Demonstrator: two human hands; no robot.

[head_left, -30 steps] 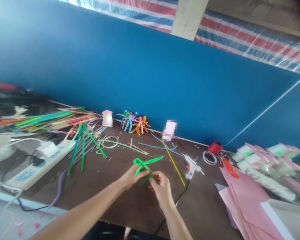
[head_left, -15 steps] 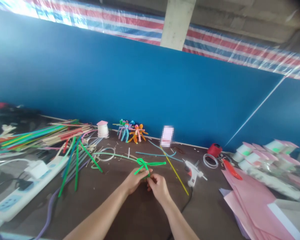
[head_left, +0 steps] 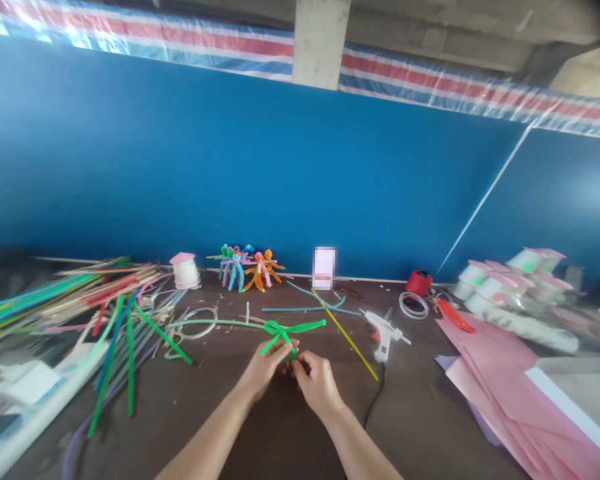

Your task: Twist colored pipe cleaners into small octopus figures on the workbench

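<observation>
A bright green pipe cleaner [head_left: 305,327], bent into a loop with loose ends sticking out, is held over the front middle of the table. My left hand [head_left: 269,365] pinches it from the left, thumb on top near the twist. Close beside it, my right hand [head_left: 316,375] has its thumb and forefinger closed on the lower end of the same piece. The fingertips nearly meet, and part of the green stem is hidden between them. Beyond the hands lie a yellow pipe cleaner [head_left: 350,341] and pale blue ones [head_left: 300,309].
Small pipe-cleaner figures [head_left: 253,270] stand by the blue partition [head_left: 280,173]. Loose pipe cleaners [head_left: 80,293], a paper cup house [head_left: 185,272] and a power strip [head_left: 40,420] are left. Right are a glue gun [head_left: 384,335], red thread spool [head_left: 419,283], red cutter [head_left: 455,315] and pink sheets [head_left: 495,380].
The view has turned a little to the right, so the things on the table appear shifted left. Both hands keep their grip on the green pipe cleaner, barely changed.
</observation>
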